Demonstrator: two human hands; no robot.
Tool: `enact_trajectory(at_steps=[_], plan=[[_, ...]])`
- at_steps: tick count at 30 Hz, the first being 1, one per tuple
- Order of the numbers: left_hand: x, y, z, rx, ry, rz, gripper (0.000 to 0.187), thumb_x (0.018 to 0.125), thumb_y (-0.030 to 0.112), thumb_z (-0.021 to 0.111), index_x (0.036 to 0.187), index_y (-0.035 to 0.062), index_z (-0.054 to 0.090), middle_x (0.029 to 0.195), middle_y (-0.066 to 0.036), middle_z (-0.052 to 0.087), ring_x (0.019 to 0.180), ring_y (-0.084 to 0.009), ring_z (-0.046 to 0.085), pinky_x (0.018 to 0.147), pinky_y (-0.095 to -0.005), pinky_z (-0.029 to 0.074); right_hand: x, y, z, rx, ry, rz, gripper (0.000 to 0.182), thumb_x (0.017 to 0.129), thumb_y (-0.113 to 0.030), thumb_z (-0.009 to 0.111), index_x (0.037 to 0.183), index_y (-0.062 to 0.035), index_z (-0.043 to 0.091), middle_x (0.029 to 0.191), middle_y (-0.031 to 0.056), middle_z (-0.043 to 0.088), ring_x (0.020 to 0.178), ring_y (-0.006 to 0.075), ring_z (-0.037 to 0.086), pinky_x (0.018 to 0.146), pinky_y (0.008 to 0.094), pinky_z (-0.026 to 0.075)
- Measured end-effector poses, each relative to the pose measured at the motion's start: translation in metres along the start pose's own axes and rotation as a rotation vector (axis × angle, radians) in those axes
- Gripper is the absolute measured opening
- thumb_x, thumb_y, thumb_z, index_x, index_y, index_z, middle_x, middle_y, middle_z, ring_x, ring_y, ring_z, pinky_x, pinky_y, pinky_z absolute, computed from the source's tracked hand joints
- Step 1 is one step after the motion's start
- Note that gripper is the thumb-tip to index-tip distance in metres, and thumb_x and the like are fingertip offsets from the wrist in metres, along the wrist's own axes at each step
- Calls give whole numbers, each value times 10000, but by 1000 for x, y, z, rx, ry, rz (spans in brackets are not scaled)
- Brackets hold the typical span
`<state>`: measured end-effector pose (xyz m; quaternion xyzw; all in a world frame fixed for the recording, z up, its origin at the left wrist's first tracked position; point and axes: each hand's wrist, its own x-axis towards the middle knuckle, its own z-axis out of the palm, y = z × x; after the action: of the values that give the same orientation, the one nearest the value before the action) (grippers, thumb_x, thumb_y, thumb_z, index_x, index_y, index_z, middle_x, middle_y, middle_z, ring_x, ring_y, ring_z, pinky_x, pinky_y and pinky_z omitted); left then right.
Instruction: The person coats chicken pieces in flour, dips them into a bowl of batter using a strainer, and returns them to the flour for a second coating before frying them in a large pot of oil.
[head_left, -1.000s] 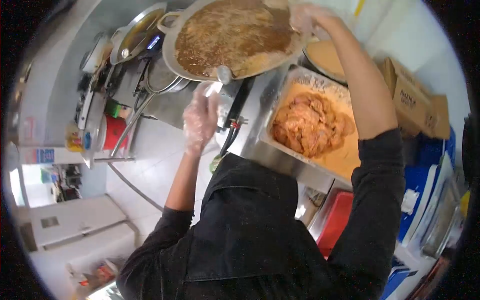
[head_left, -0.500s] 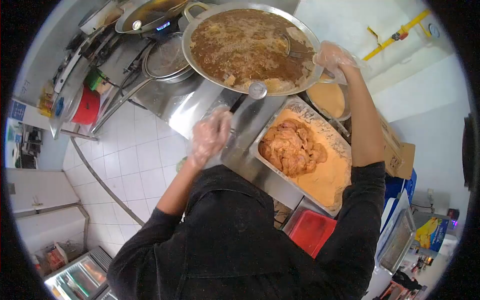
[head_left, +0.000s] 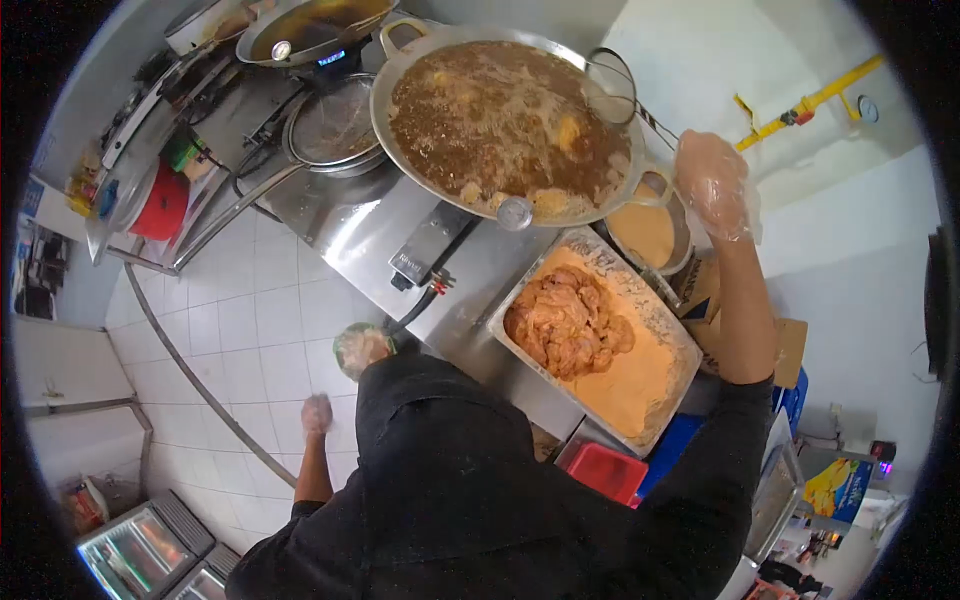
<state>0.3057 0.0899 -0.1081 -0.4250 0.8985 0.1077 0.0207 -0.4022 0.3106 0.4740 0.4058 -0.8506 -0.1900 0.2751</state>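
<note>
- Left hand, gloved in thin clear plastic, hangs low at the person's side over the white tiled floor; it has dropped away from the counter edge where it was half a second ago. It holds nothing and looks loosely curled, though how far the fingers are closed cannot be told.
- Right hand, also gloved, is closed around the handle of a wire skimmer; it has drawn back to the right of the pan since the earlier view, and the skimmer basket is now lifted above the far rim instead of lying in the oil.
- Judgement: with one hand withdrawn and the skimmer raised, the stirring pass appears finished and the frying is being left to run.
- Steel tray sits on the counter just in front of the person, lined with orange flour, with a heap of marinated chicken at its left end.
- Round bowl of orange batter stands just beyond the tray, below the right hand.
- Wide frying pan of bubbling dark oil holds pale pieces floating near its right side; a thermometer dial is clipped on its near rim.
- Mesh strainer and a second pan lie further left and beyond.
- Red bin stands far left; a red container sits under the counter.
</note>
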Motion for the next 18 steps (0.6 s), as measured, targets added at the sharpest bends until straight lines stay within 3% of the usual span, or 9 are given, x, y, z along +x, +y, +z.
enact_trajectory(at_steps=[1,2,3,5,7,9,11,14,18], plan=[[-14,-5,8,42,-232,-128,234,971,243,528,877,81,668,861,-166,697,826,-370,677,710,-519,543,9,0,0,11,-88,47,83,798,-102,704,880,-93,697,878,119,705,861,268,700,695,370,555],[-37,-26,47,-190,-255,-260,209,955,224,534,907,85,682,883,-173,705,855,-369,685,746,-517,551,19,-2,4,22,-176,95,89,801,-106,699,887,-87,713,907,135,723,877,284,713,721,383,566],[-48,-17,38,-416,-251,-400,194,939,205,540,936,89,695,905,-179,714,883,-368,692,783,-515,559,28,-4,10,35,-265,143,101,805,-110,693,894,-80,729,936,151,742,893,301,726,748,395,577],[-76,-13,28,-39,-555,-265,196,910,173,561,1004,83,708,974,-194,730,974,-376,705,846,-487,574,38,0,32,155,-284,156,137,829,-139,674,911,-47,734,948,191,745,898,355,735,783,433,586],[-93,-8,33,-382,-457,-420,211,909,166,574,1037,61,705,1034,-207,733,1053,-373,703,882,-459,578,45,6,64,254,-301,156,199,849,-185,650,911,-18,737,926,232,739,860,384,737,778,452,585],[-105,-14,44,-257,-546,-372,206,920,176,575,1026,58,706,1043,-202,734,1059,-368,706,889,-447,580,52,11,91,335,-319,143,283,865,-248,621,895,8,737,868,274,723,779,389,730,731,452,575],[-108,-3,33,-198,-555,-397,199,948,209,567,993,72,705,997,-164,743,955,-312,735,805,-423,589,65,18,90,520,-543,125,339,866,-299,632,853,28,723,755,229,694,687,332,687,683,446,537],[-109,9,37,-830,-340,-867,180,957,209,561,953,83,691,908,-124,732,812,-256,716,700,-412,575,70,13,91,828,-682,160,382,877,-345,654,749,15,681,618,130,603,584,241,571,600,420,452],[-90,3,54,-821,-302,-729,222,965,243,559,893,63,666,815,-99,697,713,-230,667,655,-407,546,86,-4,104,1053,-909,341,278,928,-330,692,856,-70,627,744,-6,553,649,149,466,601,324,417]])
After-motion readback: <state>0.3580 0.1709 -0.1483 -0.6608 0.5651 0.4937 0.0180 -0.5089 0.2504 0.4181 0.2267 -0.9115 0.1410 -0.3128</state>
